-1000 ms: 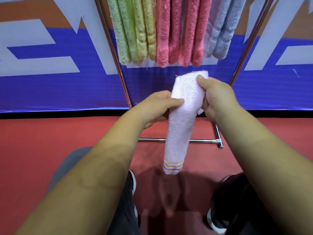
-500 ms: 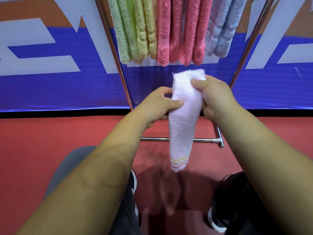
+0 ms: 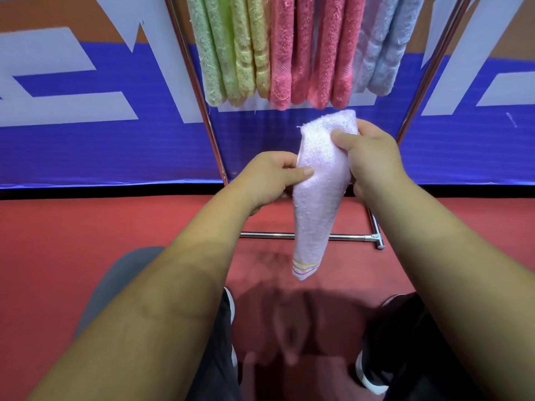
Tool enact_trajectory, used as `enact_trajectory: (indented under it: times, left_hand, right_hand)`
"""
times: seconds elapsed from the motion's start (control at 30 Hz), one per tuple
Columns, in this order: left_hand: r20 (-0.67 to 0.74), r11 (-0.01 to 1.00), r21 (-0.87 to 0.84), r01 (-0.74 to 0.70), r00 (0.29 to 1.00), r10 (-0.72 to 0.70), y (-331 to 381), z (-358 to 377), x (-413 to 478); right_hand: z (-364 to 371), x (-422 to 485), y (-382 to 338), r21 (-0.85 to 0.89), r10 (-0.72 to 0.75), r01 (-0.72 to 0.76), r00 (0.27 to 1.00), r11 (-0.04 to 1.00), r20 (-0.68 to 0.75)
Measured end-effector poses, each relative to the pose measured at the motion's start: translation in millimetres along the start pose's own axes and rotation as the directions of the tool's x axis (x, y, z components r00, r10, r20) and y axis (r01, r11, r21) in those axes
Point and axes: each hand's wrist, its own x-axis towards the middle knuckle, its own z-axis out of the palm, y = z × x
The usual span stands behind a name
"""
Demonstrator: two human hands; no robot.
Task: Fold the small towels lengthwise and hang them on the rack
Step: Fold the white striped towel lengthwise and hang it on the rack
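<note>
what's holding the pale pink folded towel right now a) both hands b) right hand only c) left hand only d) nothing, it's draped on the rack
a: the left hand pinches the pale pink folded terry towel at its side, and the right hand grips it near the top.

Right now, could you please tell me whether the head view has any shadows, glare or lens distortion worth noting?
In the head view, a soft, smeared shadow lies on the red floor under the lilac towel; the same view shows only small glints on the rack's lower bar; the forearms balloon toward the bottom edge, likely wide-lens stretch; the left hand and right hand look sharp.
</note>
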Motion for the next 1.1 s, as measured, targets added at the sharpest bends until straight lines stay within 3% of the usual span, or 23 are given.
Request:
enact_trajectory:
  times: [0.13, 0.23, 0.33, 0.4, 0.5, 0.6, 0.77, 0.9, 1.1]
  left_hand:
    - [-0.009, 0.995, 0.070, -0.077, 0.997, 0.078, 3.2, -4.1, -0.5]
    - [0.028, 0.995, 0.023, -0.102, 0.994, 0.101, 7.0, -4.7, -0.8]
    - [0.003, 0.991, -0.092, -0.096, 0.995, 0.097, 9.9, -0.9, -3.7]
    - [-0.049, 0.983, -0.163, -0.080, 0.996, 0.073, 11.3, 0.3, -4.8]
    - [-0.116, 0.943, -0.331, -0.047, 0.993, 0.008, 15.1, -1.0, -4.8]
    - [-0.176, 0.874, -0.483, -0.042, 0.983, -0.050, 18.5, -6.2, -2.5]
    - [-0.102, 0.745, -0.665, 0.047, 0.983, -0.154, 18.0, -20.3, 1.3]
    - [-0.082, 0.778, -0.624, 0.068, 0.985, -0.152, 21.5, -21.5, 0.0]
    - [0.130, 0.936, -0.342, 0.079, 0.991, -0.036, 20.3, -17.2, -8.7]
  right_hand:
    - [-0.9, -0.5, 1.5, -0.054, -0.037, 0.035, 0.999, 0.998, -0.031]
    - [-0.1, -2.7, 0.5, -0.130, -0.040, 0.033, 0.997, 0.991, -0.059]
    - [2.5, 0.5, 0.1, -0.204, 0.069, -0.086, 0.994, 0.975, -0.087]
    - [3.7, 1.9, -1.7, -0.161, 0.197, -0.212, 0.975, 0.964, -0.104]
    - [7.3, -1.4, -5.6, -0.049, 0.235, -0.235, 0.972, 0.971, -0.003]
    - [12.6, -12.1, -9.6, 0.001, 0.160, -0.162, 0.978, 0.987, 0.133]
    - [15.4, -20.8, -6.6, -0.067, 0.023, -0.004, 0.957, 0.998, 0.288]
    - [17.6, -21.5, -6.7, -0.053, -0.079, 0.094, 0.969, 0.994, 0.234]
    - [16.2, -15.0, -5.9, -0.010, -0.145, 0.148, 0.983, 0.989, 0.115]
